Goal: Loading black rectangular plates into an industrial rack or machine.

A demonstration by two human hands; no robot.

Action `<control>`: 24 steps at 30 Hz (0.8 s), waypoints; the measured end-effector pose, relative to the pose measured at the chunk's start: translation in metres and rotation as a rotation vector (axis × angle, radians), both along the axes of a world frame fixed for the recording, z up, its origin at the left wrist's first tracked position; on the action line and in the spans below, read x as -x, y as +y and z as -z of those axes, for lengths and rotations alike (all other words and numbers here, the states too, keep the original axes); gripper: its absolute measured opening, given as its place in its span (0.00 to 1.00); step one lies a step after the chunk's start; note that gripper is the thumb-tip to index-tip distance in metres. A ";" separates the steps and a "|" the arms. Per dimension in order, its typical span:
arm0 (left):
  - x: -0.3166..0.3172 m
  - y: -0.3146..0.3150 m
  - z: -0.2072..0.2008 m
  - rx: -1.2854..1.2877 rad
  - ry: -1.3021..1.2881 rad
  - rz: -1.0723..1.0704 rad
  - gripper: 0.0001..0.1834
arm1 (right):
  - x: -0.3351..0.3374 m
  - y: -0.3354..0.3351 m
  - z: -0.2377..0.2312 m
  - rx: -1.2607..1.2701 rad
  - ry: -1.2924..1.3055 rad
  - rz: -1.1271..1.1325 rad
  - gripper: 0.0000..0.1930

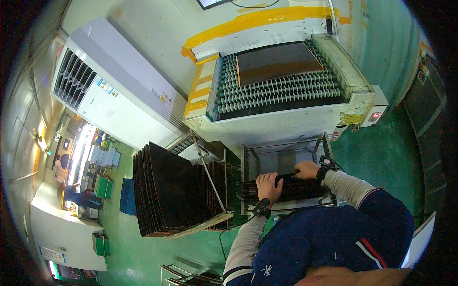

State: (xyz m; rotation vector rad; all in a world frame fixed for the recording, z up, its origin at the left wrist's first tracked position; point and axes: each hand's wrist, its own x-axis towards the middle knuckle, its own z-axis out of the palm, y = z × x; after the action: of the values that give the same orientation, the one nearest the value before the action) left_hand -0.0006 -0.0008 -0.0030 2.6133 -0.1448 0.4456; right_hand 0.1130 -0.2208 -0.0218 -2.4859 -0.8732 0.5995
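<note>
My left hand [268, 187] rests with bent fingers over the upper edges of a row of thin dark panels [300, 191], which stand on edge in a metal rack [244, 164] in front of me. To its right, my right hand [306, 169] is closed on the top edge of a panel in the same row. The fingertips of both hands are partly hidden behind the panels. Beyond the rack, another dark flat panel [279, 62] lies on the rows of white disc rollers [281, 95] of a machine.
The pale machine [267, 125] stands beyond the rack, with a control box [377, 112] on its right. At left, a second rack [202, 228] holds many upright dark panels [174, 188]. A tall white air conditioner [129, 90] is behind it. Green floor [377, 155] extends right.
</note>
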 end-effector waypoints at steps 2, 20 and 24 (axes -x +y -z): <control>0.000 0.000 -0.001 -0.002 -0.001 -0.001 0.18 | 0.000 0.000 0.003 -0.003 0.009 0.013 0.18; -0.001 0.001 0.003 -0.014 -0.002 -0.004 0.18 | -0.003 0.000 0.007 0.032 0.001 -0.004 0.19; -0.001 0.001 0.002 -0.013 0.006 -0.009 0.18 | -0.003 0.000 0.005 0.030 0.021 -0.005 0.20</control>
State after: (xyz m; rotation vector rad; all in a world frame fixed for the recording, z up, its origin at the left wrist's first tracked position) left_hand 0.0002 0.0000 -0.0049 2.6283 -0.1349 0.4417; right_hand 0.1159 -0.2204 -0.0270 -2.5005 -0.8688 0.6440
